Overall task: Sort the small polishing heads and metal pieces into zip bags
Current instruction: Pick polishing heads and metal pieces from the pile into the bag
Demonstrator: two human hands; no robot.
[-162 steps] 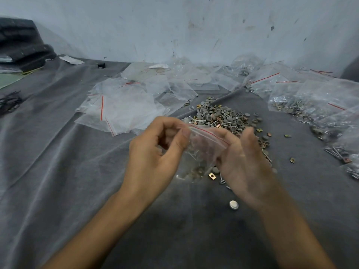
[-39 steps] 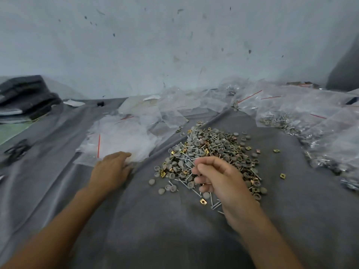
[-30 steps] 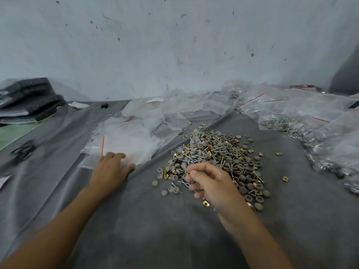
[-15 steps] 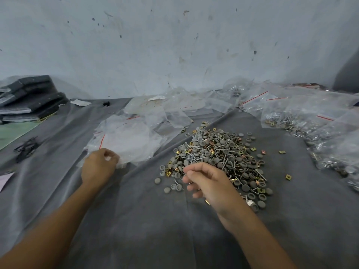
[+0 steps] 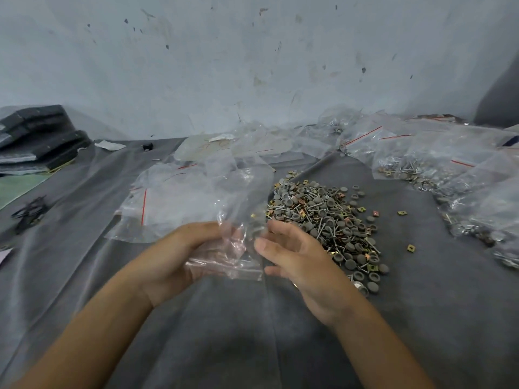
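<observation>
A heap of grey polishing heads, pins and gold metal squares (image 5: 323, 214) lies on the grey cloth (image 5: 421, 318). My left hand (image 5: 179, 256) grips the lower end of an empty clear zip bag (image 5: 233, 197) and holds it up in front of the heap. To the bag's right, my right hand (image 5: 297, 256) has its fingers curled, with the fingertips and thumb at the bag's right edge. Whether it pinches the bag or holds pieces is hidden.
Empty red-striped zip bags (image 5: 168, 203) lie left of the heap. Filled bags (image 5: 421, 164) crowd the right side and the back by the wall. A stack of dark flat items (image 5: 36, 136) sits far left, black ties (image 5: 28, 211) near it.
My left hand took a bag from the empty stack and brought it to the middle. My right hand left the heap and rose to the bag's edge.
</observation>
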